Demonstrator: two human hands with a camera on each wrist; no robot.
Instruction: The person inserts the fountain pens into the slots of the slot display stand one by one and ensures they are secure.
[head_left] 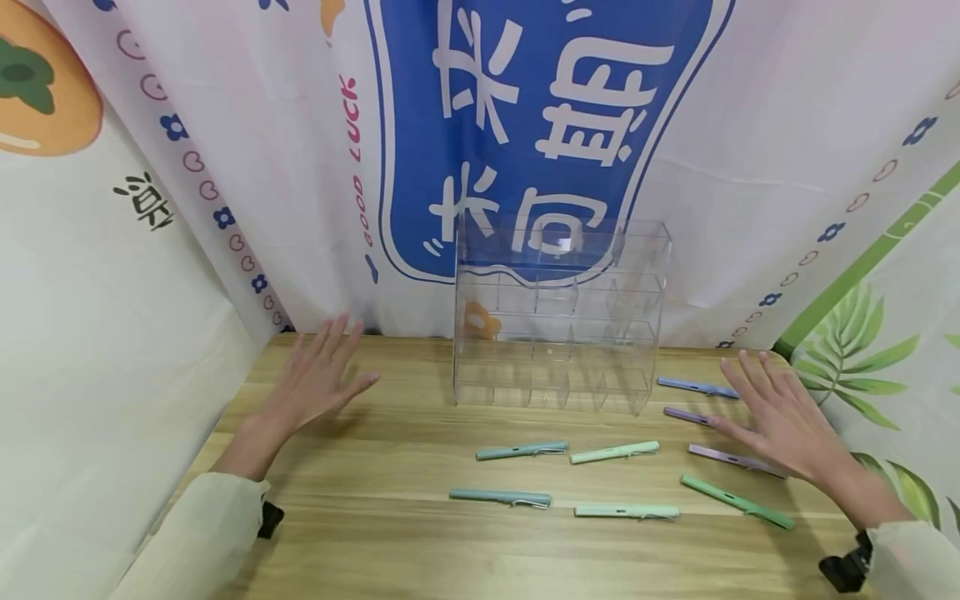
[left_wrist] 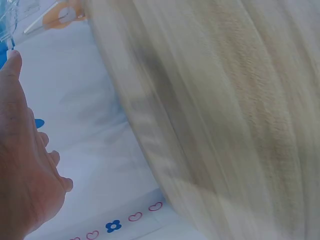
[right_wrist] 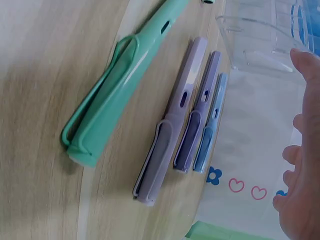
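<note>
My left hand (head_left: 315, 379), fingers spread, is over the left part of the wooden table with nothing in it. On the right, my right hand (head_left: 787, 425) is also spread and holds nothing; in the head view it partly covers the blue pen (head_left: 693, 386), the dark purple pen (head_left: 684, 415) and the lilac pen (head_left: 731, 458). A green pen (right_wrist: 112, 95) lies nearest the right wrist camera. Two mint pens (head_left: 615, 452) and two teal pens (head_left: 522, 451) lie in the middle. Behind them stands a clear compartment rack (head_left: 555, 350).
The wooden table (head_left: 360, 517) ends at a printed curtain (head_left: 315, 208) just behind the rack. White cloth (head_left: 97, 375) hangs along the left side, and leaf-printed cloth (head_left: 862, 358) along the right. A dark strap device (head_left: 847, 571) sits on the right wrist.
</note>
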